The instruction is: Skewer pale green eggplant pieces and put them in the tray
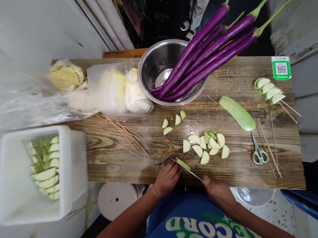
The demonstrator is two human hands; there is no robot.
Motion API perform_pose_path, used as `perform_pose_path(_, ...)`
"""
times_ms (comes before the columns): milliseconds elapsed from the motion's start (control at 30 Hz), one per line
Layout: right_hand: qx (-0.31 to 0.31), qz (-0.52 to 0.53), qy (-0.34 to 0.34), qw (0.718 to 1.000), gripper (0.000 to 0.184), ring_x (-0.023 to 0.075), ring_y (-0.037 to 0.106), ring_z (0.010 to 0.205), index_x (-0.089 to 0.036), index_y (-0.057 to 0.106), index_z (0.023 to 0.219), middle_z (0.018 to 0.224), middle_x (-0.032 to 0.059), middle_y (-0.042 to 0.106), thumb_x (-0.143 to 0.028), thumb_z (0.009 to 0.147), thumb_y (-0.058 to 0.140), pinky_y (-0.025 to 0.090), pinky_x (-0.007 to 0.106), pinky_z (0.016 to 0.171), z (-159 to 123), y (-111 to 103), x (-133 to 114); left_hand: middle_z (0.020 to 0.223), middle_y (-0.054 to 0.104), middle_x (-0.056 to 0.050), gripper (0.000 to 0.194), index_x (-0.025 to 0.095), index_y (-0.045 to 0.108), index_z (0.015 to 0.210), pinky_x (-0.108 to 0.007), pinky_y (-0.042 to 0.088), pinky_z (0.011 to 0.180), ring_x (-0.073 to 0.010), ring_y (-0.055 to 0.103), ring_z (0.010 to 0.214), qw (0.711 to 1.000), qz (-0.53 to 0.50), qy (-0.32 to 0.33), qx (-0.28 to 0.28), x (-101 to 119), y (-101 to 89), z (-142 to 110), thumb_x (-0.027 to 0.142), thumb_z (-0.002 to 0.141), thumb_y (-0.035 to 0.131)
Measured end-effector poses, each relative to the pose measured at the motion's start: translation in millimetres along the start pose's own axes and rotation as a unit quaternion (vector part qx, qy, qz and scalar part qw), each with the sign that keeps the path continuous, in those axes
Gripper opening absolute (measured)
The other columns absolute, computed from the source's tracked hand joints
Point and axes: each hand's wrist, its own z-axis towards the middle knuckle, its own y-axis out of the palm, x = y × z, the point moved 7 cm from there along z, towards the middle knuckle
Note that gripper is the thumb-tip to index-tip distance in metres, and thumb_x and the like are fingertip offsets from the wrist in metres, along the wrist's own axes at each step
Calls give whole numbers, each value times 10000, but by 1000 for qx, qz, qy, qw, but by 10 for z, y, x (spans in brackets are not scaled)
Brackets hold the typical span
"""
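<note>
My left hand [167, 177] is at the table's front edge, its fingers closed at the left end of a green-edged squash slice [182, 163]. A thin pale stick, which looks like a skewer [196, 176], runs from that slice to my right hand [220, 193]. My right hand is closed around its near end, thumb on top. Just beyond my hands lie several loose half-moon squash slices [204, 158]. Smaller squash pieces [167, 130] sit farther back. My left fingertips partly hide the slice's end.
A steel bowl [148, 50] holds long purple eggplants [211, 56]. To the right are a cut squash [237, 113], scissors [258, 155], skewered slices [271, 90] and a QR-code card [281, 68]. Loose skewers [121, 131], bagged vegetables [109, 88] and a white bin [78, 158] occupy the left.
</note>
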Motion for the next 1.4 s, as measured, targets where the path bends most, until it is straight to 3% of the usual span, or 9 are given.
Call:
perform_pose_path(200, -81, 9, 23, 996, 155, 135, 609, 505, -127, 500, 906, 584, 33, 647, -176, 910, 353, 258, 224, 434, 127, 42, 94, 1107, 587, -160, 343, 33, 529, 1147, -351, 461, 907, -230, 442, 1163, 999, 10, 18, -30, 16, 3, -52, 107, 876, 333)
perform_pose_path(333, -63, 35, 21, 997, 204, 134, 608, 489, -139, 488, 893, 595, 28, 653, -214, 939, 305, 241, 233, 434, 155, -75, 136, 1130, 575, -159, 362, 25, 498, 1183, -338, 463, 898, -225, 467, 1131, 996, 23, 46, -78, 1, 52, -44, 121, 887, 313)
perform_pose_path(533, -23, -41, -1, 999, 162, 150, 605, 487, -124, 506, 932, 580, 40, 647, -142, 894, 350, 231, 248, 437, 54, -243, 82, 1083, 594, -148, 336, 49, 545, 1117, -346, 478, 861, -227, 504, 1083, 997, 31, 50, -57, 3, 90, 64, 141, 893, 313)
perform_pose_path(800, -25, -36, -27, 999, 138, 156, 587, 480, -145, 516, 843, 542, 19, 617, -110, 864, 384, 237, 243, 448, -31, -362, 35, 1059, 603, -146, 306, 81, 572, 1077, -325, 487, 812, -217, 518, 1060, 997, 35, 25, -71, -6, 128, 84, 152, 890, 341)
perform_pose_path(1167, -95, -70, -9, 993, 142, 171, 633, 531, -133, 524, 933, 619, 45, 666, -90, 835, 430, 272, 239, 432, 61, -187, 107, 1091, 591, -154, 325, 80, 532, 1135, -347, 476, 844, -217, 493, 1101, 996, 14, 24, -81, -5, 188, 59, 139, 886, 333)
perform_pose_path(1400, -64, -12, -19, 998, 137, 133, 618, 506, -134, 490, 916, 596, 25, 653, -178, 921, 360, 257, 223, 432, 178, -110, 175, 1085, 589, -154, 339, 72, 505, 1171, -361, 459, 880, -217, 481, 1099, 998, 21, 9, -59, 10, 167, 50, 123, 880, 337)
